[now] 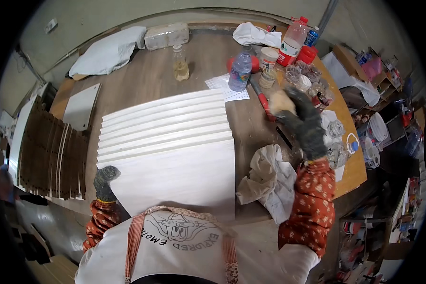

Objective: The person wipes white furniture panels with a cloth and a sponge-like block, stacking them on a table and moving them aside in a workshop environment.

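A stack of white boards [170,177] lies fanned on the table, their far edges stepped one behind another. My left hand [106,183], in a dark grey glove, is closed at the left edge of the nearest board. My right hand [308,128], gloved the same way, is closed around a beige sponge-like pad [281,103] above the right side of the table. Beside that hand lies a red-handled tool [265,102], perhaps a hammer. A crumpled whitish cloth [270,180] sits between the boards and my right forearm.
More panels [57,151] stand on edge at the left. A blue-labelled bottle [241,70], a bottle of yellowish liquid [180,64], a large red-capped bottle [293,41] and several plastic-wrapped bits [312,75] stand farther back. A wrapped block [167,36] lies along the far edge. Cluttered shelves [383,71] line the right.
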Action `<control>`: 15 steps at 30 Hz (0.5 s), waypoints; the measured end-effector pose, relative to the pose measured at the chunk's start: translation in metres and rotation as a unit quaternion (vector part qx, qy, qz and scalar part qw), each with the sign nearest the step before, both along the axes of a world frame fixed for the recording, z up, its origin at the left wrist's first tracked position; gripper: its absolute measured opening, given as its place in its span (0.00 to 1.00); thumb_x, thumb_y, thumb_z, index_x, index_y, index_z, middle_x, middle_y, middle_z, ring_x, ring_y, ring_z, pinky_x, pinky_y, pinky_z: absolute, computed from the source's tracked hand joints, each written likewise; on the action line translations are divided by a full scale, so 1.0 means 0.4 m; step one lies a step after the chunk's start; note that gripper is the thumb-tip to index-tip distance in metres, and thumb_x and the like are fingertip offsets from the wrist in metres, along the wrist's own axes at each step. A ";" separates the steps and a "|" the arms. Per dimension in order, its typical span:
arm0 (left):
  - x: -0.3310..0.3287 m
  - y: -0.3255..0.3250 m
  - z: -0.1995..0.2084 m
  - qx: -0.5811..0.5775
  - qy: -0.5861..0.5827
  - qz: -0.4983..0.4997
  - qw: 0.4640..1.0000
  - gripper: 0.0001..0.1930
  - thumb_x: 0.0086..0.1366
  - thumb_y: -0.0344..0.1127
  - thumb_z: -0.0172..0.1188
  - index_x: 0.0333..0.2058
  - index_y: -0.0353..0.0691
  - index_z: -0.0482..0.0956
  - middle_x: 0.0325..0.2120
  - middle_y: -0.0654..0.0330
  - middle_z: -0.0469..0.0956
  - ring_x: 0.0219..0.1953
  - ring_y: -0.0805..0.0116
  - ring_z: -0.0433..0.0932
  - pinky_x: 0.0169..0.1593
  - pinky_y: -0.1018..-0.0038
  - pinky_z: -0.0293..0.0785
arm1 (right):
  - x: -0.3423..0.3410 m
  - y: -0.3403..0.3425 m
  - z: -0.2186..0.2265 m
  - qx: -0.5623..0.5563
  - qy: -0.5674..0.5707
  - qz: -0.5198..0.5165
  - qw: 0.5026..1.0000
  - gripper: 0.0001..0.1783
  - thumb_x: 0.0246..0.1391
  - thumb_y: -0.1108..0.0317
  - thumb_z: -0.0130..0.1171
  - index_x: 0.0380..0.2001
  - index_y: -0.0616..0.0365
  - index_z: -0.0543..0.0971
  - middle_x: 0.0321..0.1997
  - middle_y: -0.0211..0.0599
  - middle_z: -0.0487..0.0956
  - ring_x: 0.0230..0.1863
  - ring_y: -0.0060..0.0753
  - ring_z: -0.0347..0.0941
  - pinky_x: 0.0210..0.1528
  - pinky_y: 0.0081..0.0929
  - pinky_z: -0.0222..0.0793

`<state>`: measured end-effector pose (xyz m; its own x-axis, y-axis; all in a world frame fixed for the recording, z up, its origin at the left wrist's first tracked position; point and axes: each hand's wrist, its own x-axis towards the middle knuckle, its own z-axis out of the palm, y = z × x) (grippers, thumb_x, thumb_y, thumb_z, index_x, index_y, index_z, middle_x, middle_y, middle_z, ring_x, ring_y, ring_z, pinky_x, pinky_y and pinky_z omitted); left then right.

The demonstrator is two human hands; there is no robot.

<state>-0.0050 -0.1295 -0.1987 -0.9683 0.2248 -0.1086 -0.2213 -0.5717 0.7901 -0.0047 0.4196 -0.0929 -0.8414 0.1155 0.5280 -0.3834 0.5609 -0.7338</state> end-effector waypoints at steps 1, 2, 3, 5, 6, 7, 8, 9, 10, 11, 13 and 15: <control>-0.010 -0.030 -0.016 -0.032 0.012 -0.016 0.999 0.29 0.64 0.47 0.48 0.58 0.33 0.62 0.53 0.46 0.69 0.53 0.52 0.72 0.55 0.61 0.70 | -0.037 -0.046 -0.002 0.013 0.025 0.012 1.000 0.27 0.47 0.65 0.67 0.52 0.57 0.74 0.54 0.45 0.76 0.55 0.37 0.72 0.56 0.32 0.68; -0.022 -0.053 -0.025 -0.063 0.025 -0.034 0.997 0.33 0.64 0.49 0.49 0.61 0.34 0.58 0.56 0.46 0.66 0.56 0.50 0.69 0.58 0.60 0.68 | -0.056 -0.099 0.014 -0.007 0.038 0.042 0.998 0.26 0.47 0.66 0.67 0.51 0.57 0.75 0.53 0.45 0.76 0.54 0.37 0.73 0.55 0.32 0.69; -0.024 -0.055 -0.025 -0.061 0.045 -0.024 0.997 0.32 0.64 0.48 0.49 0.61 0.34 0.59 0.56 0.45 0.67 0.56 0.50 0.70 0.57 0.59 0.69 | -0.075 -0.145 0.028 -0.026 0.051 0.071 0.996 0.25 0.48 0.66 0.66 0.50 0.57 0.75 0.52 0.44 0.76 0.53 0.38 0.73 0.55 0.32 0.70; -0.026 -0.039 -0.017 -0.057 0.082 -0.007 0.995 0.31 0.63 0.46 0.49 0.60 0.33 0.60 0.55 0.44 0.68 0.54 0.51 0.71 0.56 0.59 0.71 | -0.135 -0.192 0.027 0.037 0.129 0.128 0.983 0.25 0.47 0.66 0.67 0.50 0.58 0.75 0.51 0.43 0.77 0.51 0.38 0.74 0.55 0.32 0.70; -0.031 -0.028 -0.005 -0.056 0.074 -0.026 0.995 0.29 0.63 0.45 0.50 0.58 0.32 0.63 0.53 0.44 0.70 0.52 0.51 0.73 0.55 0.59 0.71 | -0.161 -0.196 0.022 0.072 0.166 0.151 0.972 0.25 0.47 0.66 0.67 0.50 0.58 0.75 0.50 0.43 0.77 0.51 0.38 0.75 0.55 0.31 0.70; -0.028 -0.019 0.015 -0.056 0.068 -0.043 0.995 0.27 0.62 0.43 0.51 0.55 0.31 0.65 0.50 0.44 0.72 0.51 0.51 0.74 0.54 0.59 0.72 | -0.188 -0.193 0.009 0.065 0.156 0.159 0.973 0.25 0.47 0.67 0.67 0.50 0.59 0.75 0.50 0.43 0.78 0.51 0.37 0.75 0.55 0.31 0.69; -0.032 -0.030 0.011 -0.053 0.083 -0.059 0.993 0.26 0.62 0.42 0.51 0.54 0.31 0.67 0.48 0.44 0.73 0.49 0.51 0.75 0.53 0.59 0.73 | -0.217 -0.189 -0.013 0.058 0.147 0.168 0.973 0.25 0.47 0.67 0.67 0.50 0.59 0.75 0.49 0.43 0.78 0.51 0.37 0.74 0.55 0.31 0.69; -0.031 -0.027 0.009 -0.046 0.093 -0.074 0.992 0.24 0.61 0.42 0.51 0.52 0.30 0.69 0.46 0.44 0.75 0.48 0.51 0.76 0.52 0.58 0.73 | -0.227 -0.194 -0.020 0.052 0.132 0.179 0.974 0.25 0.47 0.68 0.67 0.50 0.60 0.75 0.49 0.42 0.78 0.51 0.37 0.74 0.55 0.31 0.69; -0.027 -0.020 0.011 -0.056 0.080 -0.024 0.995 0.17 0.61 0.41 0.51 0.42 0.33 0.70 0.39 0.47 0.75 0.42 0.53 0.76 0.48 0.59 0.73 | -0.219 -0.190 -0.006 0.010 0.076 0.182 0.980 0.26 0.46 0.69 0.68 0.51 0.61 0.74 0.48 0.43 0.78 0.53 0.37 0.73 0.56 0.31 0.68; -0.017 -0.004 0.015 -0.065 0.067 0.026 0.995 0.12 0.61 0.40 0.50 0.33 0.35 0.72 0.31 0.50 0.75 0.36 0.56 0.77 0.45 0.60 0.74 | -0.229 -0.180 -0.019 -0.003 0.074 0.168 0.983 0.26 0.46 0.70 0.67 0.51 0.61 0.74 0.49 0.44 0.78 0.53 0.37 0.73 0.56 0.31 0.68; -0.009 0.032 0.028 -0.068 0.052 0.091 0.992 0.14 0.61 0.40 0.49 0.21 0.38 0.74 0.22 0.55 0.76 0.29 0.60 0.77 0.40 0.61 0.73 | -0.251 -0.160 -0.017 -0.025 0.071 0.144 0.987 0.26 0.46 0.70 0.67 0.51 0.61 0.74 0.50 0.45 0.77 0.54 0.38 0.72 0.57 0.31 0.68; -0.005 0.029 0.026 -0.053 0.050 0.082 0.994 0.14 0.61 0.41 0.49 0.23 0.39 0.75 0.24 0.56 0.76 0.30 0.61 0.77 0.43 0.60 0.72 | -0.222 -0.167 -0.018 -0.064 0.052 0.205 0.975 0.27 0.48 0.72 0.65 0.54 0.61 0.72 0.54 0.44 0.74 0.55 0.37 0.71 0.58 0.30 0.67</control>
<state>-0.0070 -0.1180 -0.1882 -0.9981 0.0560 -0.0254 -0.0503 -0.5061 0.8610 -0.0935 0.3527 -0.0999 -0.7731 -0.1495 0.6165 -0.6327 0.2506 -0.7327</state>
